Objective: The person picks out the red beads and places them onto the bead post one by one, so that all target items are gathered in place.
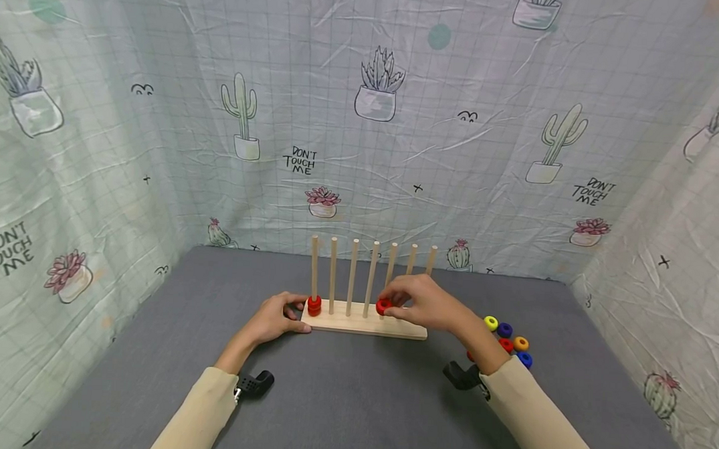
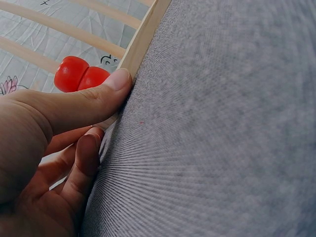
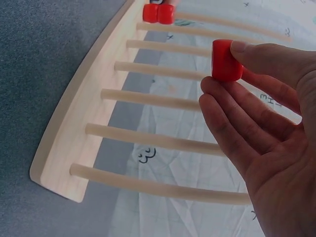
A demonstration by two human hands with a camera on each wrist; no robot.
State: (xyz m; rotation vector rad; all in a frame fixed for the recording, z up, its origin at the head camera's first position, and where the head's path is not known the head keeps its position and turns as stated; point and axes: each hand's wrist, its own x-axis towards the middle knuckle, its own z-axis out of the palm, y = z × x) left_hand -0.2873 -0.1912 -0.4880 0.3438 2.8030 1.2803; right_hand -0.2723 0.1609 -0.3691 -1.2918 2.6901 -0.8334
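Pinching a red ring (image 3: 224,61) between thumb and fingers, my right grip (image 1: 421,302) reaches over the wooden base (image 1: 355,324), the ring to its left and near the upright pegs (image 1: 352,278). My left grip (image 1: 273,316) clasps the base's left end, thumb on the front edge, fingers bent. Just beside that grip I see two stacked red rings (image 1: 314,307) on the leftmost peg; loose coloured rings (image 1: 501,342) lie on the surface (image 1: 364,399) right of the right grip.
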